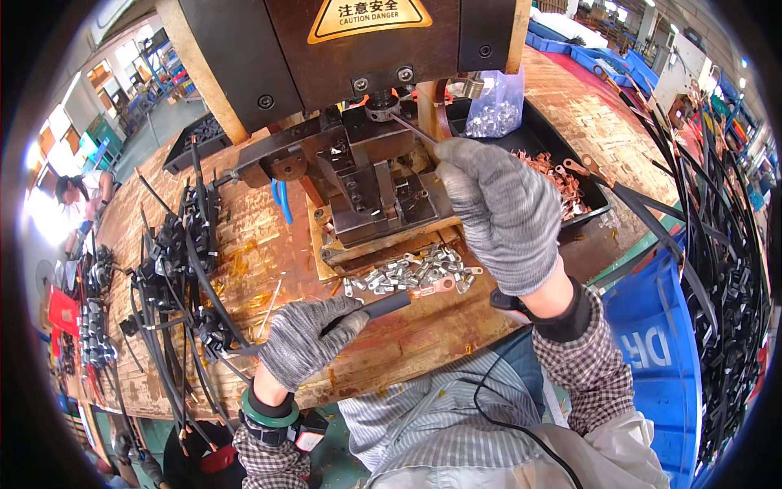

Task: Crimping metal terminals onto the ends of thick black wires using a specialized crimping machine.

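My left hand (305,342), in a grey knit glove, is closed around a thick black cable (387,305). At the cable's bare copper end sits a copper ring terminal (440,284), just over a pile of silver terminals (391,274) on the bench. Raised to the right of the press tooling (379,191), my gloved right hand (505,216) is closed on a thin metal rod (414,128). The rod's far end meets the round collar (381,112) under the press head. Fingers hide its near end.
A black tray (599,213) with copper terminals and a plastic bag (497,106) of silver ones stands behind my right hand. Black cable assemblies (191,261) lie at left. More cables (717,269) hang at right beside a blue bin (656,326). Another person (81,196) is far left.
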{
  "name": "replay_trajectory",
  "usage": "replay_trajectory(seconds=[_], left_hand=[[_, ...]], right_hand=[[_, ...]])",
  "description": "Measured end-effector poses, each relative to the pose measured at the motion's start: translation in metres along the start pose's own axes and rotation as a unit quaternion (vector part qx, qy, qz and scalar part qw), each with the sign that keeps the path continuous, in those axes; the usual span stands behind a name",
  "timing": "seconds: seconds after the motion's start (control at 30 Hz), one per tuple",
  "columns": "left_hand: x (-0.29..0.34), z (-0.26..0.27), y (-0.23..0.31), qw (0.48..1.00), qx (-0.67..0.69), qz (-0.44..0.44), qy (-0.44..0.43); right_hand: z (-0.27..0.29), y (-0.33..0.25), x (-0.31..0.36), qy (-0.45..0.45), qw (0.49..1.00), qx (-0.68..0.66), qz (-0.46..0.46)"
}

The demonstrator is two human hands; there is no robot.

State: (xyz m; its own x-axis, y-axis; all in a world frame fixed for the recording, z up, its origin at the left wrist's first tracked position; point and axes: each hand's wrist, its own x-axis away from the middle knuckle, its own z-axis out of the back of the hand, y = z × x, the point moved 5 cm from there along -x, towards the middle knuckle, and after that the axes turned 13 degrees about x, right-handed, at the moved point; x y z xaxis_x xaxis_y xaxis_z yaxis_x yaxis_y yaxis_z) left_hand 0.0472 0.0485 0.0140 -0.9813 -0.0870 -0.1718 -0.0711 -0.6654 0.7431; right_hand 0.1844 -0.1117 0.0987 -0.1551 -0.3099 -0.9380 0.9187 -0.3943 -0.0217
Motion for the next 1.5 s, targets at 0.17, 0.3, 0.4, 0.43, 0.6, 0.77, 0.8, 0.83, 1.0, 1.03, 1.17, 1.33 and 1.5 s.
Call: replay_trajectory(seconds=[0.17,0.3,0.4,0.43,0.6,0.77,0.8,0.83,1.0,1.03,1.17,1.33,1.5], left_hand=[[0.000,0.001,0.000,1.000,0.009,-0.006,0.007],[0.002,-0.001,-0.001,0.999,0.008,-0.035,0.011],[-0.001,0.000,-0.010,0.999,0.010,-0.005,0.032],[-0.001,0.000,-0.008,0.999,0.008,-0.007,0.030],[0.002,0.003,-0.011,0.992,-0.077,-0.077,0.062],[-0.004,0.007,-0.021,0.998,-0.022,-0.018,0.058],[-0.003,0.010,-0.023,0.998,-0.025,-0.012,0.056],[0.002,0.011,-0.033,0.998,0.000,-0.015,0.066],[-0.017,0.018,-0.004,0.990,0.112,0.076,0.024],[-0.018,0.019,-0.005,0.988,0.121,0.093,0.022],[-0.025,0.023,-0.010,0.986,0.108,0.124,0.020],[-0.035,0.031,-0.018,0.983,0.104,0.149,0.023],[-0.043,0.034,-0.009,0.991,0.081,0.101,0.021]], right_hand=[[-0.022,0.000,0.000,-0.192,0.938,-0.232,-0.171],[-0.024,-0.022,-0.003,-0.113,0.986,-0.119,-0.011],[-0.043,-0.052,-0.003,-0.126,0.983,-0.123,-0.056],[-0.051,-0.059,-0.005,-0.177,0.977,-0.101,-0.062],[-0.067,-0.084,-0.016,-0.144,0.976,-0.058,-0.153],[-0.050,-0.083,-0.010,-0.151,0.987,-0.058,0.002],[-0.025,-0.081,-0.007,-0.151,0.984,-0.062,0.074],[0.000,-0.079,0.002,-0.154,0.974,-0.070,0.148],[0.026,-0.003,0.106,-0.401,0.911,-0.084,0.051],[0.019,0.007,0.130,-0.507,0.861,-0.035,0.026],[-0.010,0.026,0.159,-0.598,0.801,0.003,0.027],[-0.029,0.043,0.140,-0.556,0.819,0.141,0.031],[-0.026,0.047,0.098,-0.343,0.929,0.026,-0.139]])
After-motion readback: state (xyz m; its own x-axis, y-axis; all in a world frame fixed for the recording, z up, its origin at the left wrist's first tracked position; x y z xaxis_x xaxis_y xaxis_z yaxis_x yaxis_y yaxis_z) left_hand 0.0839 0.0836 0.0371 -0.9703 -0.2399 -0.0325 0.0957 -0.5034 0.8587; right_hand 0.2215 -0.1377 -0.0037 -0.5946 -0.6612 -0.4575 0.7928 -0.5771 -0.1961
